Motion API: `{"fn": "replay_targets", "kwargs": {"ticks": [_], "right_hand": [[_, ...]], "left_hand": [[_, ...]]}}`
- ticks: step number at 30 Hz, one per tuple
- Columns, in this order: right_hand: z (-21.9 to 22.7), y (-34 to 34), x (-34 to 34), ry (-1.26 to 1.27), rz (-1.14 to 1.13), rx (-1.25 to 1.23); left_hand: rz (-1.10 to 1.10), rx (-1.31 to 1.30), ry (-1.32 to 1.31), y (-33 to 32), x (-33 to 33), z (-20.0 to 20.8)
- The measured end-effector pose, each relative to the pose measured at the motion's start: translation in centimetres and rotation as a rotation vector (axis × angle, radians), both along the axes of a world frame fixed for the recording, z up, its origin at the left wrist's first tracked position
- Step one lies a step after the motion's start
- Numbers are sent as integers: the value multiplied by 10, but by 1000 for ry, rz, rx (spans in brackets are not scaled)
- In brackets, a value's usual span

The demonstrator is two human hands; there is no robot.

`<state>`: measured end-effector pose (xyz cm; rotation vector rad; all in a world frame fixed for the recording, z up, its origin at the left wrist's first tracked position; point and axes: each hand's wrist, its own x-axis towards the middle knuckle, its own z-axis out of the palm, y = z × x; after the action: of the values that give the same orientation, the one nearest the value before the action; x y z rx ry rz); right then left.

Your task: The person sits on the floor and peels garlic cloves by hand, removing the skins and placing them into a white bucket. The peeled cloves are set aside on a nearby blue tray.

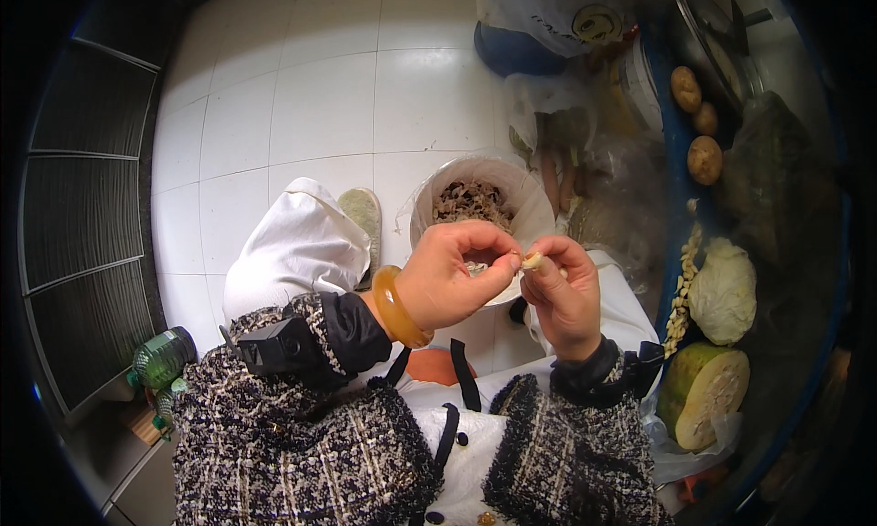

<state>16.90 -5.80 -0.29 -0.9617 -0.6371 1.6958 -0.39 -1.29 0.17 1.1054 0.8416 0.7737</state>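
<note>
A pale garlic clove point(532, 263) sits between the thumb and bent fingers of my right hand point(565, 299). My left hand point(452, 275), with an amber-coloured bangle point(399, 307) on the wrist, pinches at the clove's left end with thumb and forefinger. Whether loose skin lies in that pinch is too small to tell. Both hands are over the near side of a bin point(422, 201) lined with a clear bag. Brown, dry-looking scraps point(470, 201) fill part of it. To the right, several garlic cloves point(681, 297) lie in a long line on a blue-edged surface.
Beside the line of cloves are a round pale cabbage point(723, 293), a cut green melon or gourd point(703, 396) and potatoes point(704, 160). Plastic bags point(553, 115) stand beyond the bin. Green bottles point(164, 357) are at the left, by dark cabinet fronts point(87, 201).
</note>
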Motion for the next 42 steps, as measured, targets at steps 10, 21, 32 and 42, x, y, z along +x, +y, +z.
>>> {"fn": "replay_targets", "kwargs": {"ticks": [10, 21, 32, 42], "right_hand": [[7, -2, -5, -525, -60, 165], [6, -3, -6, -376, -84, 7], [7, -5, -8, -345, -92, 39], [9, 0, -1, -758, 61, 175]], "left_hand": [[80, 646, 288, 4, 0, 2], [126, 554, 248, 2, 4, 0], [131, 367, 193, 2, 5, -2], [47, 722, 322, 5, 1, 0]]}}
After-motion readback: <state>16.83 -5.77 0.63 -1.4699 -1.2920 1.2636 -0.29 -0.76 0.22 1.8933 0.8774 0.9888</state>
